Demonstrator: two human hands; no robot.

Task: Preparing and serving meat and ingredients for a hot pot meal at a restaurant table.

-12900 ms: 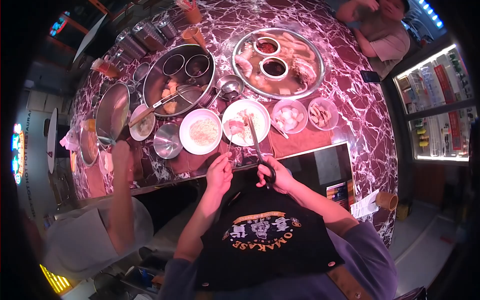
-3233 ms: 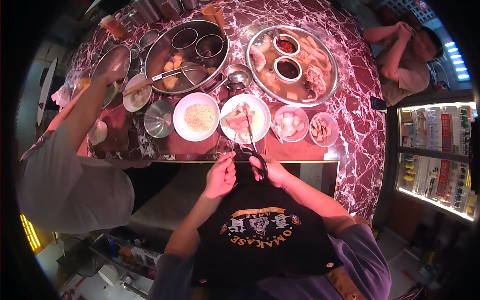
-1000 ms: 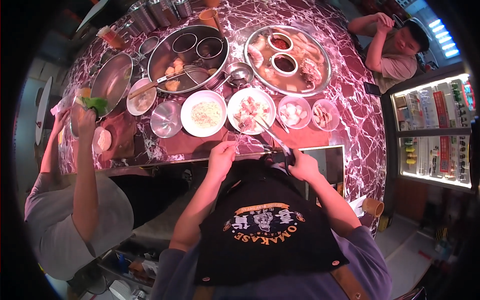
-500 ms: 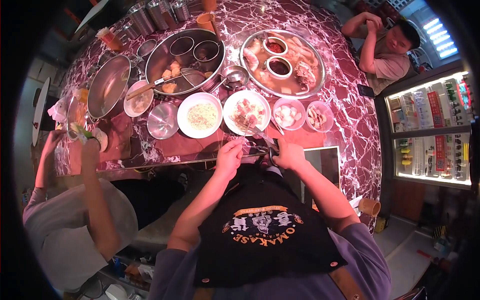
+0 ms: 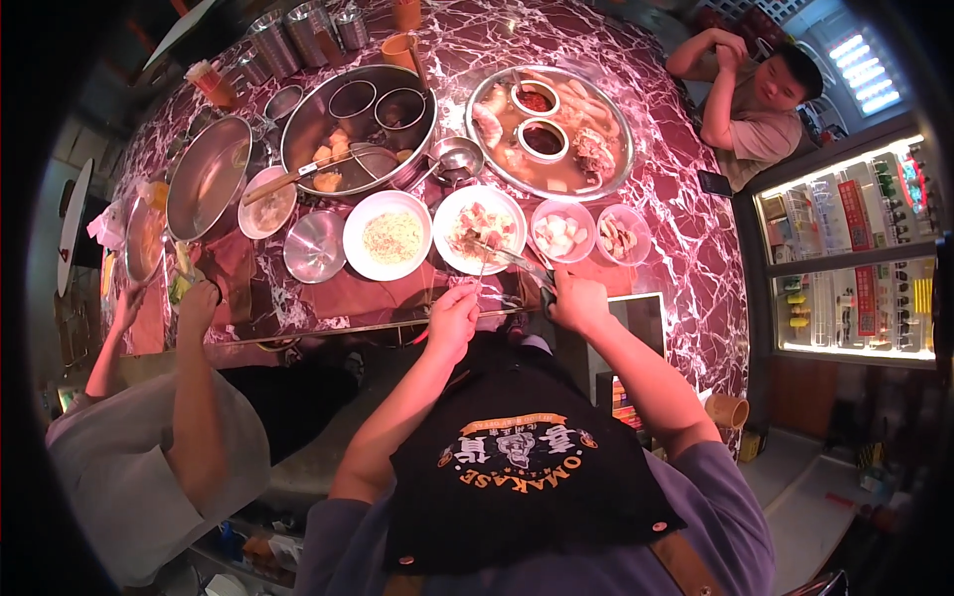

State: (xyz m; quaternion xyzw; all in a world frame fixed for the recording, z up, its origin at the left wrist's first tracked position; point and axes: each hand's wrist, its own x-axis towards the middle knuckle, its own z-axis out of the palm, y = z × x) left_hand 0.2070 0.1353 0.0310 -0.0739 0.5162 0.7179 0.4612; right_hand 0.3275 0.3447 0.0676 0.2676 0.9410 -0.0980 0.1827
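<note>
Marble counter [image 5: 691,273]: meat [image 5: 487,221] now in smaller pieces.

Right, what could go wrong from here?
The scissors in the right hand might catch the thin utensil in the left hand, since both reach into the white bowl close together. Neither hand steadies that bowl, so it could slide.

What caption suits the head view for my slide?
Right hand holds scissors, left hand a thin utensil, both tools extending into a white bowl of food pieces.
</note>
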